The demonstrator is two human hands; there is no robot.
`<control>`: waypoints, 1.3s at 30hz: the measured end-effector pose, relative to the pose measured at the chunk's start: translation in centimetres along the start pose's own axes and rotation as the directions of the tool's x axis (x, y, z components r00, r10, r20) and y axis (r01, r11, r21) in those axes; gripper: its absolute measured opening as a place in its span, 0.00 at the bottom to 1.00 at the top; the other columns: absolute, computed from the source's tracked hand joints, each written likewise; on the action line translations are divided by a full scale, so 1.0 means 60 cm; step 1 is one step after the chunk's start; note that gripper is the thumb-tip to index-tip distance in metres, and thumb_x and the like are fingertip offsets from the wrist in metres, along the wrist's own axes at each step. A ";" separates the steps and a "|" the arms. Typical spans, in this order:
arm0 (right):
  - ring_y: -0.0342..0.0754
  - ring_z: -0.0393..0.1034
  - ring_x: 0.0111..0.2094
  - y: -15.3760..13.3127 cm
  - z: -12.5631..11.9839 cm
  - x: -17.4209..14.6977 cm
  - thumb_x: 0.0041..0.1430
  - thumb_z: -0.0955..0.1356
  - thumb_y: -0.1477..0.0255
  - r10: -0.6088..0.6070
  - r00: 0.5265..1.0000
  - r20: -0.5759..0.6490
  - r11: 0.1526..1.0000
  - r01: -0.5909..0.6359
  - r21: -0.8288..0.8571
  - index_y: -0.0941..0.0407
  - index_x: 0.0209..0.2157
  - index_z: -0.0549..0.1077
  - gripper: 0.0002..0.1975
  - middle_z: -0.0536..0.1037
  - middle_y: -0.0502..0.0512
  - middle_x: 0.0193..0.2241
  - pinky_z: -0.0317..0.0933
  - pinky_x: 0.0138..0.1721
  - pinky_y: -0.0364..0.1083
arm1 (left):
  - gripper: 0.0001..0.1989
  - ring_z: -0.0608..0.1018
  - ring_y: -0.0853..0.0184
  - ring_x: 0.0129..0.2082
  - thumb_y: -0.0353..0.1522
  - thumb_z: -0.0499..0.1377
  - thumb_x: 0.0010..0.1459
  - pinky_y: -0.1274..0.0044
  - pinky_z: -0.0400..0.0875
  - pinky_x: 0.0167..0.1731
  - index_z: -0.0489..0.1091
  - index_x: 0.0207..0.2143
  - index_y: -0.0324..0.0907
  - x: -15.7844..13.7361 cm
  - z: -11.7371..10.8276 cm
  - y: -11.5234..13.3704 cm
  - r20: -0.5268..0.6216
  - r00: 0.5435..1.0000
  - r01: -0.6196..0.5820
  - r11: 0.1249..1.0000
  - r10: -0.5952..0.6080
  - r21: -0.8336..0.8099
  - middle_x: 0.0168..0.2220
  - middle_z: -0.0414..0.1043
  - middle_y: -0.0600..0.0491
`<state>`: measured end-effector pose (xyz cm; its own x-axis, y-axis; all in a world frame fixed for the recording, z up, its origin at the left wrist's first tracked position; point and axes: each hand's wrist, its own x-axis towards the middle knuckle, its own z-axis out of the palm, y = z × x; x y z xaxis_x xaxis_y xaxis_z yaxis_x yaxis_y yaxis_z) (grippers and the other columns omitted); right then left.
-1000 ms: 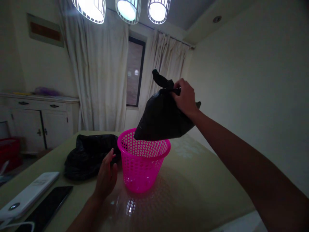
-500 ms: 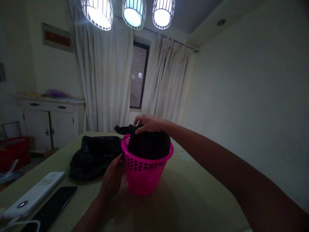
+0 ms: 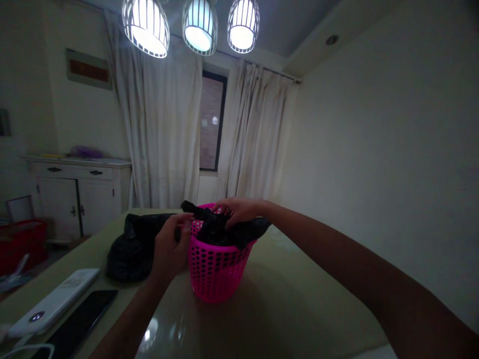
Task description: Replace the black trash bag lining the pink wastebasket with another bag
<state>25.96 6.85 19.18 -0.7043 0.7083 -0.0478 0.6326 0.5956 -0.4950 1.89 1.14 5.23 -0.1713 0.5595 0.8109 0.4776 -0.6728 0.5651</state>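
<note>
A pink perforated plastic basket (image 3: 217, 269) stands on the glossy table (image 3: 292, 299). A black plastic bag (image 3: 224, 230) is stuffed inside it, with its edges spilling over the rim. My right hand (image 3: 239, 209) presses down on top of the bag, fingers curled on the plastic. My left hand (image 3: 170, 247) is raised to the basket's left rim, fingers at the bag's edge there. A second crumpled black bag (image 3: 130, 247) lies on the table just left of the basket, partly hidden by my left hand.
A white remote-like device (image 3: 52, 301) and a dark phone (image 3: 80, 321) lie at the table's near left. A white cabinet (image 3: 75, 194) stands by the left wall, with a red box (image 3: 22, 242) on the floor. Curtains, a window and three hanging lamps lie beyond.
My right hand lowered the black bag from above into the basket and now pushes it down. My left hand rose from the table to the basket's left rim.
</note>
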 end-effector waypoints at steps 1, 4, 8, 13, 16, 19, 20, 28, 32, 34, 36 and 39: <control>0.48 0.78 0.43 -0.001 0.002 -0.001 0.52 0.80 0.81 -0.040 0.998 -0.051 0.999 0.040 0.005 0.56 0.59 0.76 0.32 0.84 0.52 0.43 0.71 0.43 0.45 | 0.16 0.83 0.55 0.49 0.43 0.57 0.73 0.64 0.74 0.53 0.78 0.53 0.45 0.025 0.003 0.025 0.153 0.988 -0.030 0.999 0.026 0.023 0.49 0.83 0.47; 0.46 0.77 0.39 -0.009 0.010 -0.006 0.53 0.82 0.78 -0.116 0.962 -0.249 0.993 0.113 -0.025 0.57 0.50 0.78 0.24 0.82 0.49 0.36 0.68 0.42 0.44 | 0.17 0.84 0.53 0.44 0.42 0.61 0.66 0.64 0.74 0.47 0.81 0.52 0.45 0.085 0.015 0.063 0.490 0.870 -0.106 0.990 0.049 0.089 0.45 0.85 0.47; 0.46 0.75 0.37 -0.004 0.015 -0.030 0.49 0.84 0.77 -0.111 0.931 -0.349 0.994 0.097 -0.058 0.57 0.48 0.78 0.25 0.81 0.48 0.34 0.65 0.39 0.43 | 0.12 0.82 0.57 0.35 0.39 0.60 0.62 0.68 0.72 0.38 0.82 0.40 0.46 0.112 0.013 0.047 0.594 0.805 -0.077 0.992 0.005 0.096 0.34 0.83 0.50; 0.45 0.73 0.36 0.031 0.010 -0.064 0.61 0.76 0.83 -0.069 0.930 -0.360 0.963 -0.032 -0.268 0.58 0.45 0.83 0.12 0.80 0.51 0.34 0.61 0.40 0.43 | 0.12 0.82 0.53 0.39 0.40 0.56 0.60 0.64 0.73 0.42 0.78 0.37 0.46 0.117 -0.025 -0.007 0.327 0.945 -0.087 0.972 0.011 0.217 0.38 0.81 0.46; 0.45 0.73 0.37 0.038 0.008 -0.071 0.66 0.72 0.83 -0.083 0.898 -0.431 0.939 -0.074 -0.335 0.59 0.42 0.84 0.08 0.81 0.53 0.35 0.61 0.42 0.44 | 0.11 0.82 0.52 0.38 0.42 0.57 0.57 0.63 0.75 0.42 0.74 0.36 0.46 0.123 -0.037 -0.020 0.241 0.969 0.015 0.982 -0.061 0.187 0.36 0.80 0.46; 0.47 0.76 0.41 0.025 0.019 -0.063 0.67 0.76 0.73 -0.107 0.880 -0.463 0.981 0.018 -0.192 0.61 0.52 0.82 0.14 0.84 0.59 0.44 0.66 0.45 0.45 | 0.15 0.83 0.54 0.37 0.46 0.59 0.55 0.66 0.77 0.38 0.72 0.36 0.46 0.125 -0.026 -0.002 0.364 0.921 0.134 0.990 -0.138 0.037 0.35 0.80 0.49; 0.47 0.77 0.43 0.018 0.025 -0.057 0.65 0.78 0.72 -0.110 0.885 -0.452 0.987 0.043 -0.156 0.62 0.56 0.80 0.20 0.84 0.61 0.48 0.67 0.46 0.45 | 0.17 0.83 0.55 0.36 0.49 0.60 0.56 0.67 0.76 0.36 0.72 0.37 0.46 0.125 -0.019 0.009 0.391 0.907 0.167 0.986 -0.159 0.013 0.35 0.80 0.49; 0.48 0.76 0.40 0.007 0.044 -0.037 0.65 0.73 0.81 -0.147 0.930 -0.336 0.923 0.007 -0.384 0.58 0.45 0.85 0.10 0.84 0.56 0.39 0.62 0.43 0.45 | 0.13 0.84 0.50 0.40 0.44 0.60 0.63 0.65 0.72 0.41 0.80 0.39 0.48 0.118 -0.007 0.036 0.470 0.882 -0.116 0.946 -0.043 0.304 0.37 0.84 0.46; 0.48 0.74 0.40 0.020 0.029 -0.055 0.64 0.72 0.81 -0.029 0.909 -0.415 0.919 -0.139 -0.369 0.61 0.44 0.84 0.09 0.84 0.57 0.39 0.60 0.41 0.45 | 0.16 0.83 0.46 0.42 0.46 0.55 0.64 0.61 0.73 0.45 0.77 0.39 0.46 0.121 -0.028 0.011 0.265 0.956 0.022 0.933 -0.124 0.359 0.37 0.82 0.43; 0.48 0.74 0.41 0.017 0.031 -0.057 0.64 0.73 0.78 -0.029 0.895 -0.444 0.950 -0.114 -0.292 0.61 0.48 0.83 0.11 0.84 0.58 0.41 0.61 0.43 0.44 | 0.18 0.83 0.48 0.42 0.48 0.54 0.63 0.62 0.74 0.44 0.73 0.38 0.46 0.121 -0.024 0.011 0.245 0.958 0.081 0.957 -0.152 0.277 0.37 0.81 0.44; 0.48 0.75 0.43 0.011 0.038 -0.054 0.64 0.75 0.72 -0.079 0.895 -0.439 0.973 -0.026 -0.228 0.60 0.53 0.82 0.16 0.84 0.58 0.44 0.63 0.44 0.44 | 0.21 0.82 0.52 0.38 0.53 0.55 0.62 0.66 0.75 0.39 0.71 0.38 0.46 0.119 -0.014 0.022 0.286 0.944 0.110 0.972 -0.167 0.207 0.36 0.80 0.47; 0.50 0.76 0.41 0.013 0.042 -0.051 0.61 0.75 0.72 -0.151 0.898 -0.414 0.971 0.055 -0.234 0.59 0.48 0.83 0.13 0.85 0.56 0.40 0.62 0.43 0.45 | 0.25 0.81 0.56 0.34 0.57 0.64 0.55 0.70 0.72 0.32 0.72 0.38 0.45 0.117 -0.010 0.040 0.379 0.912 0.134 0.986 -0.160 0.095 0.32 0.79 0.51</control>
<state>27.79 4.18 16.76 -0.5939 0.7031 0.3912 0.6510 0.7056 -0.2799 1.30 3.15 12.37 0.0936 0.8010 0.5913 0.5304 -0.5428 0.6513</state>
